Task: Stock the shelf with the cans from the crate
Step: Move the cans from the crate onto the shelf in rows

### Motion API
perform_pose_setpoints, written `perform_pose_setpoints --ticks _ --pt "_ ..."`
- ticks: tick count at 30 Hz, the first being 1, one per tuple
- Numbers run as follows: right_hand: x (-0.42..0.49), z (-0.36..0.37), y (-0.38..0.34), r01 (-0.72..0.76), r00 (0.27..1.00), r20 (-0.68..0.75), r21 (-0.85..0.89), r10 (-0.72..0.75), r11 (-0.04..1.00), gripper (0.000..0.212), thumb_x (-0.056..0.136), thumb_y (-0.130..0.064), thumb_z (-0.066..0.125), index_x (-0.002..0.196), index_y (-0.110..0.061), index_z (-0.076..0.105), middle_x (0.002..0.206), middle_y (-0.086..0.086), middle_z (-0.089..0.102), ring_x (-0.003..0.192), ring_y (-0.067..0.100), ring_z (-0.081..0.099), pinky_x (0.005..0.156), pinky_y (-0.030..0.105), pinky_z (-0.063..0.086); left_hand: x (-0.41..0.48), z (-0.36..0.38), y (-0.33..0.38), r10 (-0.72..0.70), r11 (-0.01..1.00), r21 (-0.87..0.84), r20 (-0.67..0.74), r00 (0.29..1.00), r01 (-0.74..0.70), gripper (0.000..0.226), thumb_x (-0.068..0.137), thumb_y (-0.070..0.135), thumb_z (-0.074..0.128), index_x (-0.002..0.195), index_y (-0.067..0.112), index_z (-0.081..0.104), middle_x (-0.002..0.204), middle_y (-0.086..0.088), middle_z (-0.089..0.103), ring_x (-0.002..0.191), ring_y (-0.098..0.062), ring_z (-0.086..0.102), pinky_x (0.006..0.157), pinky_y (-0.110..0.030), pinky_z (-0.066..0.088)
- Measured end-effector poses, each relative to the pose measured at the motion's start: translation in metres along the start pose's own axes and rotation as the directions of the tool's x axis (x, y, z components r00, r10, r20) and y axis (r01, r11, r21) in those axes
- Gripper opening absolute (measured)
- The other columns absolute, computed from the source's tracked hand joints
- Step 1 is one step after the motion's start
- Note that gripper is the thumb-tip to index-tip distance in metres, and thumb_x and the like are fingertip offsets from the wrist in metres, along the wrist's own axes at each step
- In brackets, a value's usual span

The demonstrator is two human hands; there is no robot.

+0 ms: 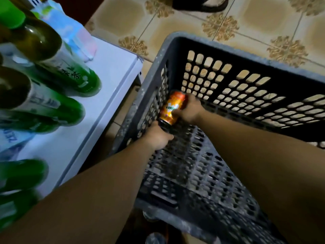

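Can of orange-printed metal (173, 108) lies tilted in the far left corner of the dark grey perforated plastic crate (263, 55). The right hand (189, 111) wraps its fingers round it, fingertips hidden behind. The left hand (158, 138) meets its dark lower end; whether those fingers grip, I cannot tell. Blurred green glass bottles (70, 111) stand on the white shelf (105, 95) alongside.

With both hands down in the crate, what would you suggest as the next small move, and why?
Probably lift the orange can up out of the crate: the right hand grips it, the left hand meets its lower end, and the white shelf lies just left.
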State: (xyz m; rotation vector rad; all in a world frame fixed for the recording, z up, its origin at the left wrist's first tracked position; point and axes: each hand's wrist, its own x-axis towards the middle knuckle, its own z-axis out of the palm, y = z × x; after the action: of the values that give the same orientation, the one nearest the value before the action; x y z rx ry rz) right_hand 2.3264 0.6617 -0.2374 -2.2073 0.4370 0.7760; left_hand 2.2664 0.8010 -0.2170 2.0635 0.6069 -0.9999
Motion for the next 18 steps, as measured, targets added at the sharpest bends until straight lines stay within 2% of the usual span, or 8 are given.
perform_pose_setpoints --ticks 4,7,9,11,13,15,16,18 --pt "-0.005 -0.003 0.013 -0.044 0.994 -0.086 0.22 0.065 0.975 0.072 0.08 -0.037 0.076 0.133 -0.008 0.036 0.132 0.015 0.052 0.113 0.029 0.054 0.097 0.042 0.047 0.002 0.002 -0.001 -0.002 0.999 -0.051 0.036 0.999 0.004 0.078 0.079 0.015 0.075 0.143 0.012 0.032 0.132 -0.008 0.054 0.116 -0.028 0.053 0.098 -0.034 0.042" --pt "-0.01 0.001 0.02 -0.079 0.994 -0.054 0.296 0.099 0.952 0.081 0.081 -0.04 0.074 0.143 -0.009 0.032 0.139 0.013 0.049 0.12 0.031 0.052 0.101 0.043 0.046 0.004 0.005 -0.005 -0.029 0.995 -0.097 0.032 0.999 0.032 0.071 0.077 0.013 0.076 0.138 0.009 0.039 0.129 -0.007 0.056 0.112 -0.025 0.054 0.1 -0.035 0.043" --pt "-0.015 0.007 0.022 -0.129 0.991 0.007 0.334 0.134 0.934 0.076 0.084 -0.042 0.071 0.142 -0.008 0.036 0.138 0.013 0.049 0.12 0.032 0.053 0.101 0.044 0.046 0.004 0.005 -0.005 -0.079 0.975 -0.203 0.047 0.996 0.087 0.059 0.081 0.01 0.071 0.132 0.013 0.041 0.123 -0.004 0.055 0.106 -0.021 0.052 0.094 -0.034 0.044" --pt "-0.023 0.012 0.025 -0.15 0.988 0.026 0.432 0.154 0.889 0.055 0.084 -0.038 0.071 0.126 -0.011 0.047 0.127 0.015 0.055 0.11 0.031 0.057 0.096 0.046 0.05 0.0 0.004 -0.002 -0.128 0.937 -0.317 0.09 0.988 0.15 0.054 0.086 0.008 0.064 0.134 0.016 0.04 0.127 -0.006 0.052 0.11 -0.022 0.05 0.088 -0.035 0.044" --pt "-0.036 0.012 0.029 -0.145 0.985 -0.006 0.521 0.174 0.841 0.031 0.084 -0.034 0.072 0.094 -0.017 0.048 0.105 0.015 0.06 0.09 0.028 0.059 0.085 0.047 0.054 -0.006 0.002 0.002 -0.126 0.903 -0.398 0.114 0.985 0.162 0.052 0.089 0.009 0.059 0.136 0.018 0.039 0.13 -0.006 0.051 0.116 -0.023 0.049 0.086 -0.036 0.044" --pt "-0.06 0.002 0.031 -0.137 0.977 -0.04 0.627 0.208 0.767 0.03 0.085 -0.028 0.071 0.082 -0.018 0.043 0.091 0.012 0.057 0.081 0.027 0.056 0.078 0.048 0.054 -0.023 -0.001 0.011 -0.092 0.863 -0.489 0.1 0.991 0.129 0.05 0.092 0.013 0.056 0.137 0.023 0.037 0.127 -0.003 0.049 0.115 -0.022 0.048 0.088 -0.036 0.043" --pt "-0.075 -0.005 0.03 -0.127 0.974 -0.049 0.688 0.22 0.715 0.027 0.086 -0.025 0.07 0.085 -0.017 0.044 0.092 0.011 0.056 0.082 0.027 0.058 0.076 0.046 0.055 -0.033 -0.004 0.016 -0.066 0.846 -0.523 0.091 0.994 0.104 0.05 0.092 0.016 0.057 0.137 0.027 0.036 0.125 -0.002 0.048 0.112 -0.022 0.048 0.089 -0.037 0.043" --pt "-0.109 -0.022 0.025 -0.097 0.976 -0.044 0.788 0.212 0.608 0.031 0.088 -0.023 0.069 0.108 -0.015 0.047 0.102 0.009 0.055 0.089 0.026 0.062 0.069 0.038 0.058 -0.06 -0.012 0.028 0.005 0.808 -0.586 0.103 0.995 0.056 0.048 0.092 0.022 0.058 0.133 0.035 0.037 0.128 -0.004 0.047 0.114 -0.027 0.048 0.094 -0.041 0.044"
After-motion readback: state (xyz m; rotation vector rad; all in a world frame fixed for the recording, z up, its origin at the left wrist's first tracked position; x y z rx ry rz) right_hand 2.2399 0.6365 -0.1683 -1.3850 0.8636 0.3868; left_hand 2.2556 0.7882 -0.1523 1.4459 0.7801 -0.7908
